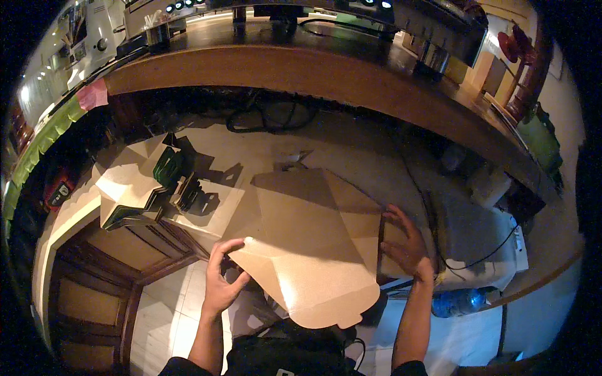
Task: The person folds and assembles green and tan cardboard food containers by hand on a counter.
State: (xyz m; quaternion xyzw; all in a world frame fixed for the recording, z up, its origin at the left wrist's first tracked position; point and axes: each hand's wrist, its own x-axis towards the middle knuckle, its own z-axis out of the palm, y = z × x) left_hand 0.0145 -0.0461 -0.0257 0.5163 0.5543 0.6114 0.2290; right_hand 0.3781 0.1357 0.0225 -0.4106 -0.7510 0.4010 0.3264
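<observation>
A partly folded brown cardboard takeaway box (320, 250) lies on the pale shelf in front of me, creased along its panels. Its rounded tab end points toward my body. My left hand (222, 276) is closed round the box's left corner, fingers above and thumb below. At the opposite side, my right hand (407, 245) grips the edge of the raised right panel between fingertips and thumb. Shadow covers the far half of the box, while its near half is brightly lit.
Left of the box stands a stack of folded cardboard blanks (128, 185) beside dark slotted holders (188, 191). A wooden counter (251, 67) overhangs the shelf. Black cables (269, 119) lie at the back. A blue water bottle (461, 302) is low on the right.
</observation>
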